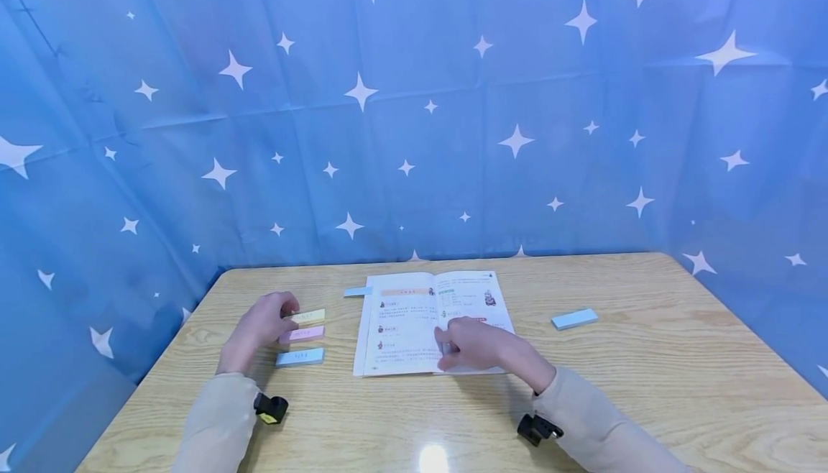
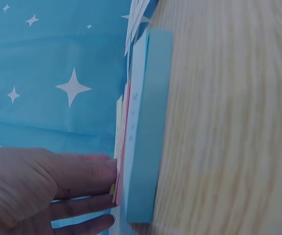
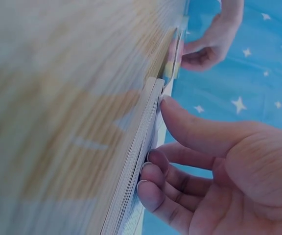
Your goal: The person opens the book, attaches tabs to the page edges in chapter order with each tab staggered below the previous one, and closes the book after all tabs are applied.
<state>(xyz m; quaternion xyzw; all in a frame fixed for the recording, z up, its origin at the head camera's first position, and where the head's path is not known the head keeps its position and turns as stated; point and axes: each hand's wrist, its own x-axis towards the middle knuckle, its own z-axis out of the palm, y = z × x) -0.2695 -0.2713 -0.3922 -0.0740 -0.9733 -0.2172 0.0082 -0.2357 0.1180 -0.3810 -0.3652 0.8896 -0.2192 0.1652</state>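
Observation:
An open book (image 1: 407, 322) with printed pages lies on the table. My right hand (image 1: 475, 343) rests on it near the fold, thumb tip on the page and the other fingers loosely bent against the paper, as the right wrist view shows. To the left, my left hand (image 1: 261, 323) pinches at the left end of a yellow sticky-note pad (image 1: 310, 316); its thumb lies right at the pink sticky-note pad (image 1: 307, 334). Nearer to me is a blue sticky-note pad (image 1: 300, 357), seen edge-on and large in the left wrist view. All three pads bear small handwriting.
A blue sticky note (image 1: 356, 291) sticks out from the book's upper left edge. Another blue sticky-note pad (image 1: 574, 319) lies to the right of the book. Behind the wooden table (image 1: 679, 358) hangs a blue curtain (image 1: 446, 171) with white stars.

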